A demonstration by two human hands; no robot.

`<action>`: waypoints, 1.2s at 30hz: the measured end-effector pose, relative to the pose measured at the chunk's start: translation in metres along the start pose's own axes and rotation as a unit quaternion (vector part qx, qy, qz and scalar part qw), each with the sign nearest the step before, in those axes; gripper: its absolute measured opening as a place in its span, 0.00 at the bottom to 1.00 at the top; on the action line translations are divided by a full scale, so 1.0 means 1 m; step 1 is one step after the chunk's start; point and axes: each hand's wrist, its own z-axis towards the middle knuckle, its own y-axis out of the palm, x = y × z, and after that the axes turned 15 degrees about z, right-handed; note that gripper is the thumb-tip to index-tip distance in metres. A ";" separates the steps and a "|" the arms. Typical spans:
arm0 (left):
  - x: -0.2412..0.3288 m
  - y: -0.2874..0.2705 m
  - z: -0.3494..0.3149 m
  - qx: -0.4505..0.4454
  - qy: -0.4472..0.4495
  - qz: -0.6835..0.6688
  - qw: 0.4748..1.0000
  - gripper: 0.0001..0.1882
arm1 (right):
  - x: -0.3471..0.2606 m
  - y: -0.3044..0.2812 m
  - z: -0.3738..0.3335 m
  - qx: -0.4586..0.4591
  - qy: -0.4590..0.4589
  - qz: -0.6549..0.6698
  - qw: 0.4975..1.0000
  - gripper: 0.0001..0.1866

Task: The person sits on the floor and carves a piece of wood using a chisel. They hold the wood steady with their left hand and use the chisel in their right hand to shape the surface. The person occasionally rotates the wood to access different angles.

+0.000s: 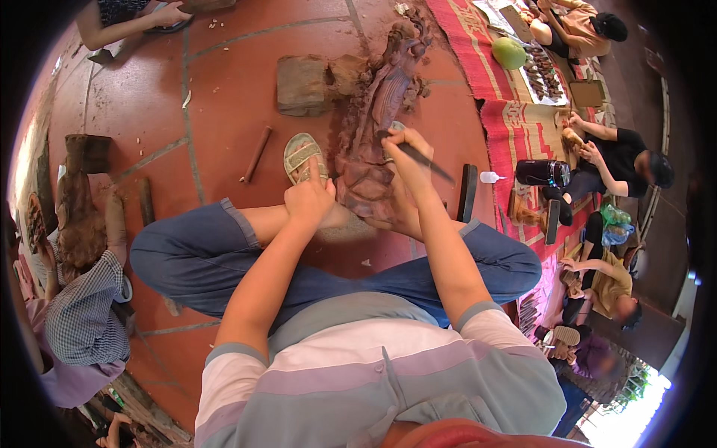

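Observation:
A long reddish-brown wood carving (381, 104) lies in front of me, its broad near end between my sandaled feet. Grooved, flowing shapes run along its length. My right hand (409, 151) is closed around a slim dark tool (426, 159), held slantwise over the carving's right side; its tapered end points toward my right knee, and its working end is hard to make out. My left hand (310, 199) is closed beside the carving's near end, over my ankle by the left sandal (304, 155). Whatever its curled fingers grip is hidden.
Rough wood blocks (302, 86) adjoin the carving's left side. A brown stick (257, 154) lies on the tiled floor. At right, a dark bar (467, 193), white squeeze bottle (491, 177) and black cylinder (543, 172) sit near a red mat (502, 134). Other people work on both sides.

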 end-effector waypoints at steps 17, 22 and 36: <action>0.001 -0.016 -0.001 -0.082 -0.019 0.008 0.996 0.36 | 0.014 0.000 -0.004 0.035 0.066 0.043 0.996 0.04; 0.002 -0.020 0.000 -0.099 -0.020 0.010 0.995 0.36 | 0.003 0.002 0.001 0.036 0.079 0.042 0.995 0.04; 0.004 -0.024 0.000 -0.094 -0.023 0.010 0.995 0.35 | 0.015 0.001 0.000 0.063 0.122 0.096 0.986 0.05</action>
